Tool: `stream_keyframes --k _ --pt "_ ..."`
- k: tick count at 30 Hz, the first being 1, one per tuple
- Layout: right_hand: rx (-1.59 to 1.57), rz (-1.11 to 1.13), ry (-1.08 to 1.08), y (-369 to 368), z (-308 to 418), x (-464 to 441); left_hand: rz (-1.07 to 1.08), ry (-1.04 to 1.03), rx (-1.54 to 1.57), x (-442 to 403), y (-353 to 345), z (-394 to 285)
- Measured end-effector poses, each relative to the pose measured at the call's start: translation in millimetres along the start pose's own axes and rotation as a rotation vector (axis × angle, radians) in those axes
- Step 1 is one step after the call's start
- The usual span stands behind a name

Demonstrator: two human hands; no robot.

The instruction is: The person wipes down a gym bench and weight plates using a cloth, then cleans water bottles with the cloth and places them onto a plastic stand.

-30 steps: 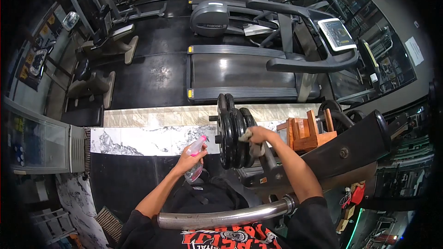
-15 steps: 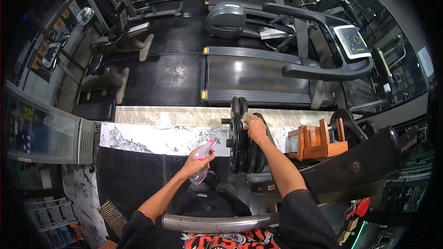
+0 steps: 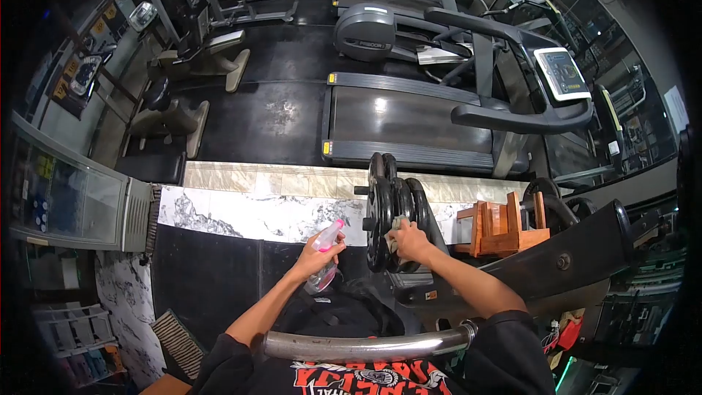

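The left hand has its fingers closed around a spray bottle; slackening could drop it. The right hand's fingers bunch a cloth at the racked weight plates, whose narrow gaps could snag it.

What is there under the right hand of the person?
Under the right hand there is a pale cloth, over the black weight plates. The plate surfaces directly beneath hand and cloth are covered, so I cannot see them.
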State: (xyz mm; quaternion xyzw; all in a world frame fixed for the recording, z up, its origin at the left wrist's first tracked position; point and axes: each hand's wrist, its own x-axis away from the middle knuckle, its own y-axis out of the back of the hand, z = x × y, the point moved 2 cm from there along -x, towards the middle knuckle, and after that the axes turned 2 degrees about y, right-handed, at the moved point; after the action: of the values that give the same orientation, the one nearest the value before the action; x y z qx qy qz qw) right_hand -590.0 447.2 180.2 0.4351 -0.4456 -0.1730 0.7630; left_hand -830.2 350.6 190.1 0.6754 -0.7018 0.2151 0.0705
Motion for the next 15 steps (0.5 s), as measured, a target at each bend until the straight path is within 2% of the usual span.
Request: stream_keyframes --k 3,4,5,7,8,10,11,12,14,15 --pt "-0.128 0.214 -0.013 35.1 -17.2 -37.7 -0.024 0.014 0.006 -1.1 5.6 -2.0" --pt "-0.134 0.161 -0.009 47.7 -23.3 -51.9 -0.035 0.027 0.008 -1.5 6.5 -2.4" --pt "-0.228 0.120 -0.122 58.4 -30.6 -68.5 -0.032 0.007 0.008 -2.3 7.3 -1.6" --pt "-0.369 -0.239 -0.127 87.3 -19.5 -75.1 -0.022 0.019 -0.007 -4.8 7.7 -1.3" --pt "-0.372 -0.239 -0.127 80.3 -15.8 -78.5 -0.018 0.028 -0.015 -5.5 7.9 -1.0" --pt "-0.196 -0.696 0.083 60.9 -6.9 -82.7 -0.013 0.033 -0.037 -4.1 4.0 -6.0" --pt "-0.176 -0.445 0.032 42.6 -4.5 -87.7 -0.006 0.036 -0.055 -3.0 1.8 -8.8" --pt "-0.097 -0.382 0.052 7.9 -6.7 -94.0 -0.009 0.040 -0.057 -1.8 1.5 -10.0" --pt "0.160 -0.478 0.131 8.7 17.9 -65.5 -0.006 0.004 -0.047 -0.9 -0.1 -12.1" --pt "0.162 -0.476 0.135 3.2 20.3 -58.5 -0.010 0.004 -0.044 -1.5 1.4 -11.0"
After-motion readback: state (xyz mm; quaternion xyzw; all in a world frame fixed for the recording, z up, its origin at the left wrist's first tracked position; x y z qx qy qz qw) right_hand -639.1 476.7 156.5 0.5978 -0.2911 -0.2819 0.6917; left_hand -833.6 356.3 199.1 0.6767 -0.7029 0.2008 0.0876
